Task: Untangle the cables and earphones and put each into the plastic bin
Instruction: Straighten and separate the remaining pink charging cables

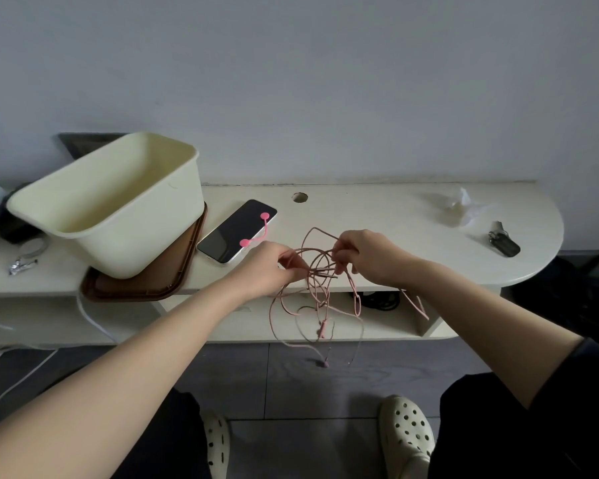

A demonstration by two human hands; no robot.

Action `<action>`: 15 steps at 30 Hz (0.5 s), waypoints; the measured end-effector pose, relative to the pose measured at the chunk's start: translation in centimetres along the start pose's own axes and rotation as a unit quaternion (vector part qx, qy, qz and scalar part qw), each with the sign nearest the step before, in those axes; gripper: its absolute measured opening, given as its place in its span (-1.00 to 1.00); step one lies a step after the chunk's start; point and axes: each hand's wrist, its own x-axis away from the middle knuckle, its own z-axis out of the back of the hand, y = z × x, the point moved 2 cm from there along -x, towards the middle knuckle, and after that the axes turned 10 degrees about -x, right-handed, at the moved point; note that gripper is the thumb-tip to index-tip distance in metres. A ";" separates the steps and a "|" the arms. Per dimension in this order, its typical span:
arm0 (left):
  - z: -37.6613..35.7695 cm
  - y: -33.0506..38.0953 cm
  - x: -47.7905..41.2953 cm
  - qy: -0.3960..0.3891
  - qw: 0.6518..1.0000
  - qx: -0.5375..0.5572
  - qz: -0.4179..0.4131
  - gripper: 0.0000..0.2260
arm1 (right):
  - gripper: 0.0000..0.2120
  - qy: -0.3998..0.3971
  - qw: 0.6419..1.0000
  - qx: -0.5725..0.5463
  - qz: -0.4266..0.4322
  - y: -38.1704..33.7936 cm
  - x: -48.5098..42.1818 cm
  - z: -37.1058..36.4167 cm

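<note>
one long, smooth cream table [377, 216] with a rounded right end and a round hole near its back edge runs along the wall. on its left part a glossy cream plastic bin [118, 202], rectangular with rounded corners, sits tilted on a brown tray [135, 288]. just right of the tray lies a flat phone [237, 229] with a dark glass face, and on it a soft pink cable tie [255, 229] with round ends. both hands hover near the table's front edge, close together: the left hand [263, 271] and right hand [370, 257] each pinch strands of a thin pink cable tangle [317, 288], whose loops dangle toward the floor. dark keys [504, 242] lie far right.
</note>
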 end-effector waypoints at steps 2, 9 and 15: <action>-0.1 -0.3 -0.1 0.009 1.000 0.002 0.030 -0.93 | -0.90 0.005 1.000 0.024 -0.019 0.6 -0.2 0.0; -0.2 -0.8 -0.1 0.013 0.993 -0.055 0.104 -0.81 | -0.90 0.017 0.997 0.048 -0.054 1.2 -0.4 0.0; 0.0 -1.0 0.5 0.017 0.991 -0.044 0.128 -0.77 | -0.90 0.040 0.997 0.042 -0.056 1.3 -0.4 0.2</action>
